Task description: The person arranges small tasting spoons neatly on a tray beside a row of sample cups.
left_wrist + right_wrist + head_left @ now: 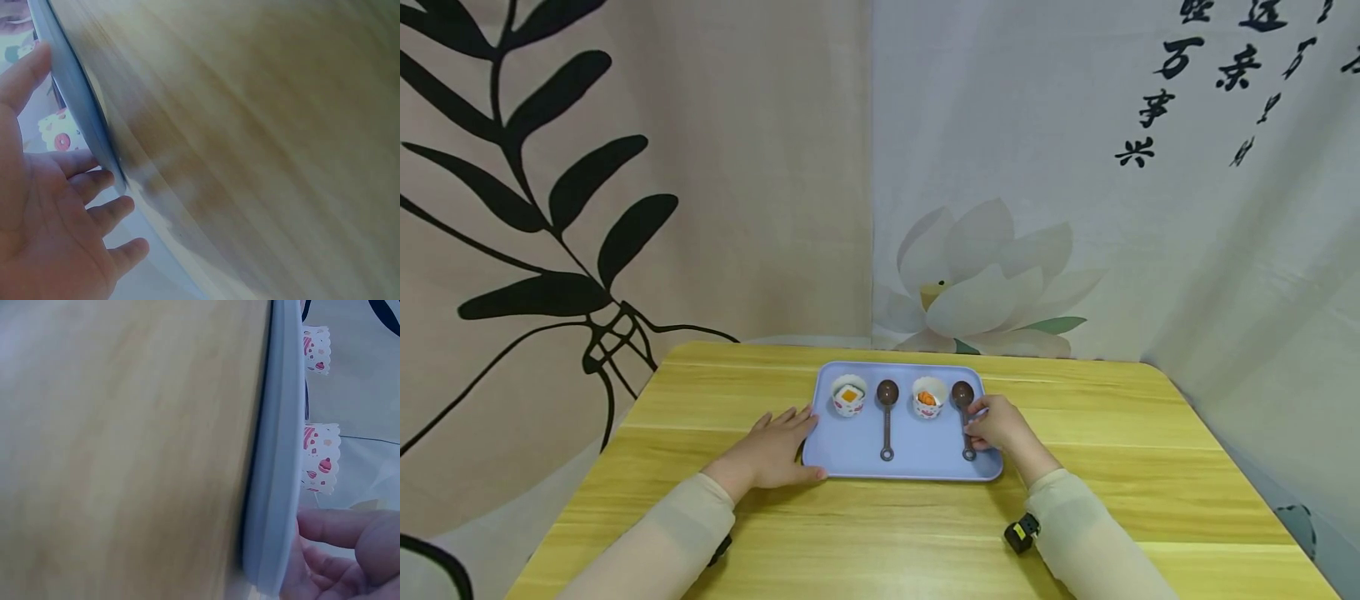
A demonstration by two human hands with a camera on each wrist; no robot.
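A pale blue tray (850, 462) lies on the table, carrying two printed paper cups and two brown spoons. In the left cup (847, 407) is a white and orange square piece; the right cup (927, 409) contains an orange, ridged piece. Between the cups lies one spoon (887, 421). My left hand (775, 450) rests against the tray's left edge, fingers spread and fairly straight. At the tray's right side, my right hand (1000, 429) pinches the handle of the other spoon (963, 396). The tray rim hides this grip in the right wrist view.
The tray stands towards the far side of a yellow wood-grain table (880, 542). Behind it hang curtains, one with a dark leaf pattern (550, 192), the other with a pale flower (992, 283) and black characters.
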